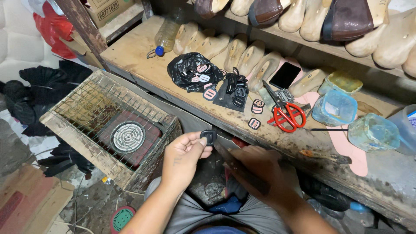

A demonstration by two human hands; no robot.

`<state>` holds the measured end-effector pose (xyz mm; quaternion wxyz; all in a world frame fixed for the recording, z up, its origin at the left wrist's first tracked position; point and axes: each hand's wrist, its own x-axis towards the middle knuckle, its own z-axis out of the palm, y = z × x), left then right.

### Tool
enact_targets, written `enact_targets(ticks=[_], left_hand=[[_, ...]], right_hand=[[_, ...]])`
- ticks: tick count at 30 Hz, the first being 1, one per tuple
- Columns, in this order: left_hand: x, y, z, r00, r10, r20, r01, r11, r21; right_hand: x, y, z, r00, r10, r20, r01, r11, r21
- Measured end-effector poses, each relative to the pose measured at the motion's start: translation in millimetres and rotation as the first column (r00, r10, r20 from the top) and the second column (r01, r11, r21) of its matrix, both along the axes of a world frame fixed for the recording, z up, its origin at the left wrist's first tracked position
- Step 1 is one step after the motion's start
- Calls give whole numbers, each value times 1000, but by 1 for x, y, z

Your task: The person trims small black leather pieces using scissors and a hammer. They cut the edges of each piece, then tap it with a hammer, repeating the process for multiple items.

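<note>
Two bare hands worked low in front of a worn wooden workbench (143,56). The left hand (184,158) pinched a small black buckle-shaped piece (209,137) between thumb and forefinger, holding it up just below the bench edge. The right hand (260,171) was closed around the handle of a dark knife (229,158), whose blade pointed up toward the pinched piece and lay just beside it.

On the bench above, more black pieces (236,86) of the same shape lay piled on a dark sheet, and several pink-faced ones (255,113) were scattered near it. A crumpled black plastic bag (190,71) held others. Red-handled scissors (286,113) lay to the right of them, near a black phone (284,75) and some clouded plastic containers (334,108). A row of wooden shoe lasts (225,50) leaned against the back of the bench, with a plastic bottle (167,34) lying at the left end.

To the left of the hands stood a wire-mesh crate (86,112) holding a coil heater (128,137).
</note>
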<state>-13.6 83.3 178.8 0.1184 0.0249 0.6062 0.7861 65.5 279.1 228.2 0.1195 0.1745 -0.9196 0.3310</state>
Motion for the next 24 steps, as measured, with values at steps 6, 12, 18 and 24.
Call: enact_targets(ticks=[6, 12, 18, 24], left_hand=[[0, -3, -1, 999, -4, 53, 4, 1000, -1], [-1, -7, 8, 999, -31, 43, 34, 997, -76], [3, -4, 9, 996, -51, -68, 45, 996, -78], [18, -9, 9, 845, -184, -502, -22, 926, -378]], right_hand=[[-7, -6, -15, 998, 54, -18, -54, 999, -2], [-11, -4, -23, 975, 83, -207, -71, 995, 65], [-9, -7, -26, 990, 102, -92, -84, 980, 180], [-4, 3, -7, 978, 159, 132, -104, 932, -348]])
